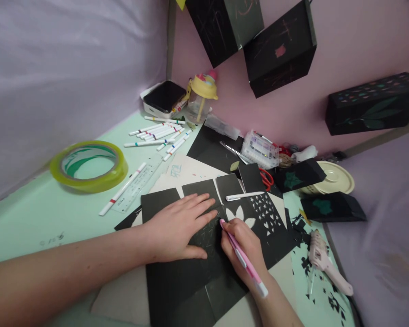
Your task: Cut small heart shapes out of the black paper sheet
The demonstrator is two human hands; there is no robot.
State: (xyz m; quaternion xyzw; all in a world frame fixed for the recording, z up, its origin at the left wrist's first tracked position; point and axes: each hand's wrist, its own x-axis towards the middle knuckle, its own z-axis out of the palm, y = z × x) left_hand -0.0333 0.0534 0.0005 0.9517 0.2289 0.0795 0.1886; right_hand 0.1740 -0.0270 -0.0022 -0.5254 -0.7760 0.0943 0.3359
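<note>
The left forearm leads to the left hand, spread flat on black card with petal and star cutouts done but faint outlines seemingly uncut, while the right hand clamps a pink pen-like tool.

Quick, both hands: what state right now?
Left hand: open, flat on the black card, holding nothing.
Right hand: closed around the pink pen.

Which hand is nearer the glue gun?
Right: the right hand, gripping the pink pen, is left of the glue gun; the left hand, flat on the black card, is farther left.
</note>
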